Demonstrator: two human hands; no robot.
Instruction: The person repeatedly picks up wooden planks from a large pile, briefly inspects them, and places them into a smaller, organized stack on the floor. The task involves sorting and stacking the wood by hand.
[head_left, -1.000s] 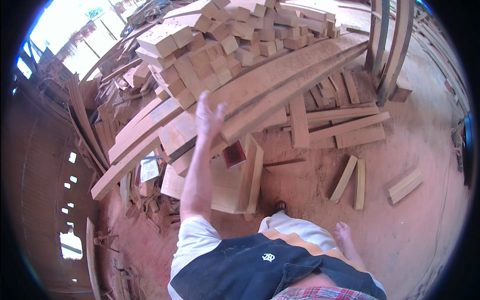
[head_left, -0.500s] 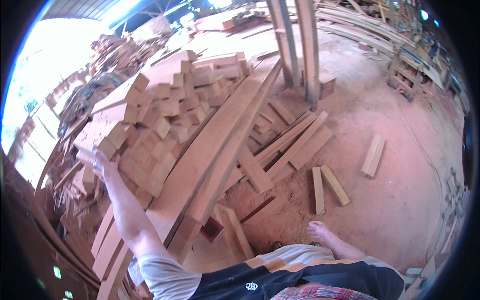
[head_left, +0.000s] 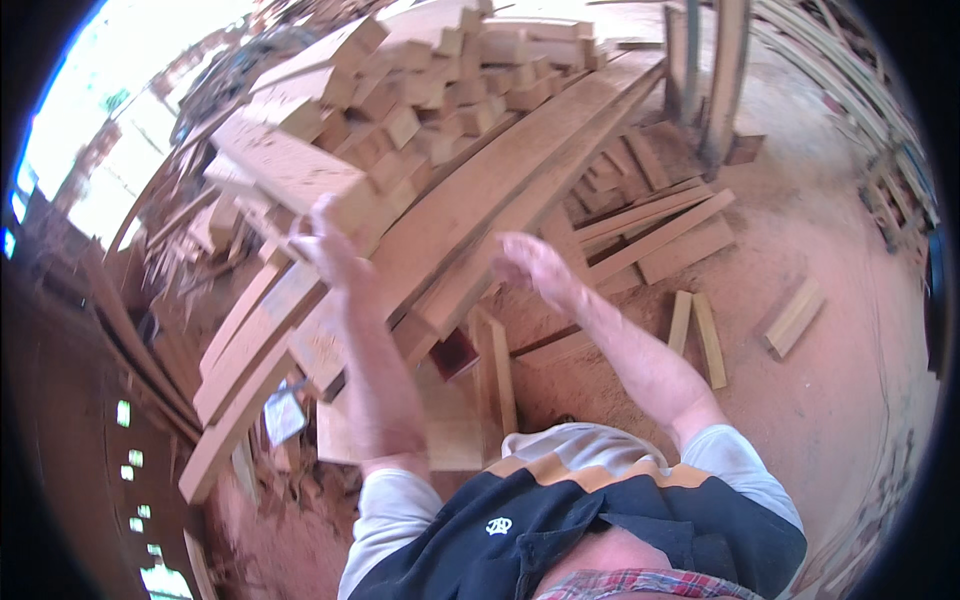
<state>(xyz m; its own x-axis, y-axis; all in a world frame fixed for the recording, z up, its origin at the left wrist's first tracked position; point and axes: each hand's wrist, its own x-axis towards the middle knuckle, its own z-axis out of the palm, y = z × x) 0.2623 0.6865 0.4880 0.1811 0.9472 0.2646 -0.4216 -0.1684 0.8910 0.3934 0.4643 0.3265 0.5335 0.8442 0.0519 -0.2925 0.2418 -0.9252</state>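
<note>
A worker's left hand (head_left: 338,255) is at the near end of a thick block (head_left: 290,160), fingers spread wide by its lower corner; whether they grip or only touch the wood, one cannot tell. The right hand (head_left: 535,268), blurred and holding nothing visible, hangs with fingers loosely bent over the right edge of the long plank (head_left: 500,165).

The block lies at the left, near side of the pile (head_left: 405,125), its length running far and left, its end face toward the worker. It looks heavy enough for two hands: the sound way, by this view, is to bring the right hand across to the block's other side before taking its weight, keep fingertips out of the gap beneath, and draw it straight along its length so that neighbouring pieces stay put. The stack looks uneven, and a sideways tug could send a piece sliding.

Beyond the plank, to the right, loose boards (head_left: 685,250) lie crossed on the floor (head_left: 800,430) near two posts (head_left: 728,80). Nearer, two sticks (head_left: 710,335) and a short offcut (head_left: 795,317) lie at the right, where a careless step with a load could catch a foot.
</note>
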